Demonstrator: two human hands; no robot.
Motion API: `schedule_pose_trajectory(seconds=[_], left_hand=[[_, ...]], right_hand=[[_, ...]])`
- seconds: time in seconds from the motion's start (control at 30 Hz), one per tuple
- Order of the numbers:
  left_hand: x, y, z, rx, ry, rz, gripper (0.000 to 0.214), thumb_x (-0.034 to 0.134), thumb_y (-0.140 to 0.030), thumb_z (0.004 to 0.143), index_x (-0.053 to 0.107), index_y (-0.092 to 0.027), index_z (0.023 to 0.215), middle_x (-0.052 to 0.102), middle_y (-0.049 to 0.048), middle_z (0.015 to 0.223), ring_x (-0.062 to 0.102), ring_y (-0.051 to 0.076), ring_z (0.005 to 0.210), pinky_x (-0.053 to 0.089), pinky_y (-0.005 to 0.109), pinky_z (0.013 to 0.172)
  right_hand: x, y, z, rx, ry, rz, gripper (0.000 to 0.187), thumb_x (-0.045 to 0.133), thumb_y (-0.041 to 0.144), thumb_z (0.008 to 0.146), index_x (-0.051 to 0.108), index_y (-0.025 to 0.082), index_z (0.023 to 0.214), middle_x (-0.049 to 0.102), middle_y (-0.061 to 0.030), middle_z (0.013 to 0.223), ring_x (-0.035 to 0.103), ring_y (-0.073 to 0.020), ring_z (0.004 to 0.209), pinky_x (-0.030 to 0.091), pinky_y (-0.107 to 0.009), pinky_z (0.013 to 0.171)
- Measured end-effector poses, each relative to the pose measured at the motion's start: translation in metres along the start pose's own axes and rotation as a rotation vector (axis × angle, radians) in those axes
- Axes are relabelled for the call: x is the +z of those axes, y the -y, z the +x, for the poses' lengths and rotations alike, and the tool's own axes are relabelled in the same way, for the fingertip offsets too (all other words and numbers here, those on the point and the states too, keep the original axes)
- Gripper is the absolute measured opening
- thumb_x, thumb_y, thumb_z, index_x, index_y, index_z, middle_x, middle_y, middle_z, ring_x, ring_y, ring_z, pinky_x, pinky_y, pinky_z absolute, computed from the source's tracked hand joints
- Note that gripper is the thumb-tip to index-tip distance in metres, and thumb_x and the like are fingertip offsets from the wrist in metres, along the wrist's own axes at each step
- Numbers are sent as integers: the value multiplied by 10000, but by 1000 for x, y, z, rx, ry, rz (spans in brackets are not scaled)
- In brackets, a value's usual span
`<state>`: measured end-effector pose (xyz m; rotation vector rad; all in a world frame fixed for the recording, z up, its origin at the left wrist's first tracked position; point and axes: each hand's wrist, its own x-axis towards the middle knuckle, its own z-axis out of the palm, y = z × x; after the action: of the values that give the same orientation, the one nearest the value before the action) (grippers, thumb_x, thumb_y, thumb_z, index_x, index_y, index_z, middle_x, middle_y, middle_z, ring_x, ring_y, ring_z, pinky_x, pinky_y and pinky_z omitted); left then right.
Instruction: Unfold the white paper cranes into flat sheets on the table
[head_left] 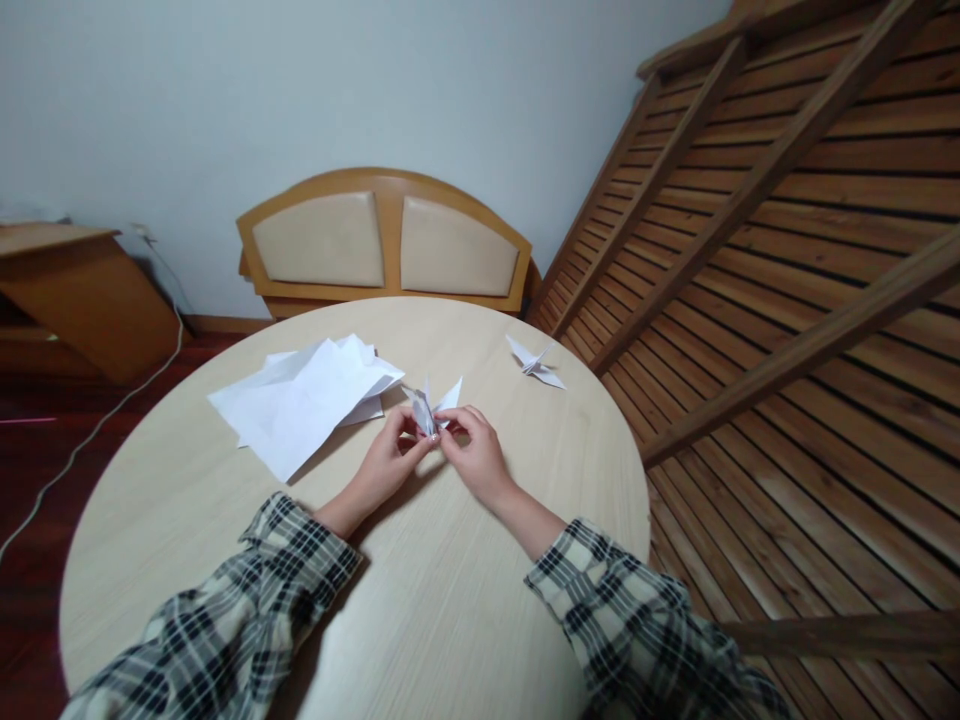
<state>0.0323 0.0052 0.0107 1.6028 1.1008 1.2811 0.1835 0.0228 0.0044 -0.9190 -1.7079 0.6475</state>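
Note:
Between my two hands is a white paper crane (422, 410), its pointed ends sticking up and out above the fingers. My left hand (388, 455) pinches it from the left, thumb and fingertips closed on the paper. From the right, my right hand (474, 452) pinches it too, the thumbs almost meeting at its lower part. The fingers cover the crane's base. A second folded paper crane (534, 368) lies by itself on the table, beyond my right hand and to the right.
Loose white paper sheets (300, 400) lie in an untidy pile on the round table (442, 600), left of my hands. A padded wooden headboard (390, 240) stands behind it. Wooden slats (787, 350) lean along the right. A cable (112, 405) trails near a cabinet (82, 300) at left.

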Motion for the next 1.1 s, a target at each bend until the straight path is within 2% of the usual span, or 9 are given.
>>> schedule_pose_trajectory(seconds=[0.37, 0.53, 0.67, 0.77, 0.83, 0.9, 0.97, 1.1], left_hand=[[-8, 6, 3, -5, -8, 68, 186, 543, -314, 884, 585, -170, 994, 636, 68, 960, 616, 184, 862, 519, 337, 754], [-8, 9, 4, 9, -5, 63, 201, 554, -329, 857, 596, -165, 965, 659, 66, 923, 630, 185, 825, 530, 325, 701], [-8, 7, 5, 20, -2, 56, 215, 547, -335, 853, 616, -156, 950, 673, 72, 904, 623, 172, 761, 522, 309, 663], [-9, 5, 5, 20, -5, 87, 244, 539, -339, 858, 633, -147, 974, 683, 77, 911, 613, 166, 738, 514, 303, 656], [-10, 5, 4, 19, -20, 116, 255, 531, -344, 864, 639, -144, 981, 683, 79, 920, 610, 166, 736, 511, 304, 655], [-11, 7, 4, 25, -33, 140, 251, 523, -343, 872, 639, -150, 984, 677, 80, 938, 611, 173, 763, 511, 306, 666], [-11, 10, 4, 54, -46, 171, 232, 522, -343, 881, 637, -164, 971, 660, 80, 954, 606, 186, 819, 513, 312, 684], [-11, 16, 5, 173, -93, 209, 193, 519, -341, 896, 628, -184, 922, 599, 108, 1108, 555, 231, 1061, 500, 364, 838]], right_hand=[[1, 4, -1, -22, 54, 0, 278, 604, 147, 844, 599, 260, 1098, 615, -34, 1008, 621, -155, 894, 532, -343, 843], [3, 0, -1, 19, 49, -15, 285, 699, 250, 803, 579, 240, 1061, 607, -31, 1012, 604, -168, 911, 516, -345, 842], [4, -7, -1, 46, 33, 6, 290, 710, 267, 786, 558, 235, 1030, 601, -26, 999, 600, -167, 877, 512, -340, 814], [4, -11, -1, 72, 18, 38, 352, 649, 224, 810, 518, 240, 1137, 600, -33, 999, 610, -166, 865, 514, -341, 805], [5, -15, -2, 90, 1, 78, 516, 620, 197, 811, 434, 252, 1289, 602, -28, 970, 618, -167, 868, 514, -341, 811], [7, -19, -1, 131, -24, 143, 690, 626, 200, 801, 308, 261, 1410, 608, -13, 927, 624, -165, 845, 513, -338, 806], [9, -23, -1, 199, -44, 243, 782, 647, 218, 782, 239, 254, 1449, 612, 2, 882, 625, -161, 799, 512, -330, 777], [14, -29, 1, 313, 13, 425, 694, 679, 233, 742, 373, 224, 1365, 609, 6, 837, 621, -159, 771, 501, -318, 751]])
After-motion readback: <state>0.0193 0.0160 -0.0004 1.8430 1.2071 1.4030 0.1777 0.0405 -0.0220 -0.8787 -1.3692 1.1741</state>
